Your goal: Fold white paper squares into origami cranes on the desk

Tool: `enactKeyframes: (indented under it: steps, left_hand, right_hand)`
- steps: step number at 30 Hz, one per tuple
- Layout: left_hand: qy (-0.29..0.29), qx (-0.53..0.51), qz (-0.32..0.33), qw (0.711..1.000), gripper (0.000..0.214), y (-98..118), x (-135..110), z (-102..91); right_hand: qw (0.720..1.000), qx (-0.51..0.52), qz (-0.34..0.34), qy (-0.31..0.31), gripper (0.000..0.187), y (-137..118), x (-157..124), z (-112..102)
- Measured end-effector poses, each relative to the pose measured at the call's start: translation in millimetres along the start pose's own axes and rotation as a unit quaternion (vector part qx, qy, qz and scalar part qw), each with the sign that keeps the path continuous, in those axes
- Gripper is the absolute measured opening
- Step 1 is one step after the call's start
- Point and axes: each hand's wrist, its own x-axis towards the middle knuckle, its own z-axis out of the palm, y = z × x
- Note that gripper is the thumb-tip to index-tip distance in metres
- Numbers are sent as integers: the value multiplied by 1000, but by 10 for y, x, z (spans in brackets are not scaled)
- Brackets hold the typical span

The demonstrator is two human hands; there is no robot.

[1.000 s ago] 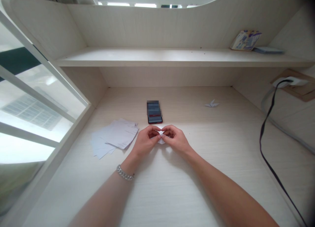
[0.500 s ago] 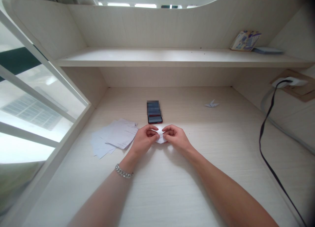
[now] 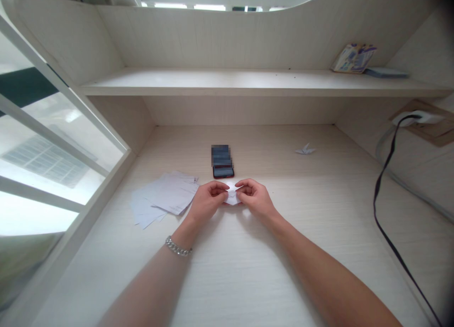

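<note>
Folded paper (image 3: 232, 199): white, small, at the middle of the tabletop (image 3: 234, 279); whether resting on it or lifted, cannot tell. Left hand (image 3: 212, 197): clamped on the paper's left side by thumb and fingers; silver bracelet (image 3: 177, 248) at wrist. Right hand (image 3: 256, 198): clamped on the right side, apart from the left. Phone (image 3: 223, 172): dark, red-edged, just beyond the paper. Loose sheets (image 3: 173, 192): white, overlapping, near the left hand. Paper crane (image 3: 305, 150): white, farther back, to the right. Cord (image 3: 379, 187): black, from wall socket (image 3: 434, 119).
</note>
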Motion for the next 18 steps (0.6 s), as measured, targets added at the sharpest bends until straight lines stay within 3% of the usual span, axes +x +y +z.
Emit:
enactKeyframes:
  steps: [5,8,11,14,18]
  left_hand:
    - [16,-10,-4,1000,17,-36,22,-6]
    - [54,-6,2,999,23,-40,31,0]
    - [90,-4,25,996,26,-35,31,14]
    - [109,-1,46,993,27,-26,14,44]
    - [99,27,72,992,26,0,-36,107]
  right_hand:
    - [1000,24,6,18,26,57,33,-16]
    - [994,-44,-47,92,24,32,16,-19]
    - [964,-157,-124,177,19,-38,-36,2]
    - [956,-200,-155,146,19,-85,-87,44]
    - [977,-162,-130,53,24,-78,-88,74]
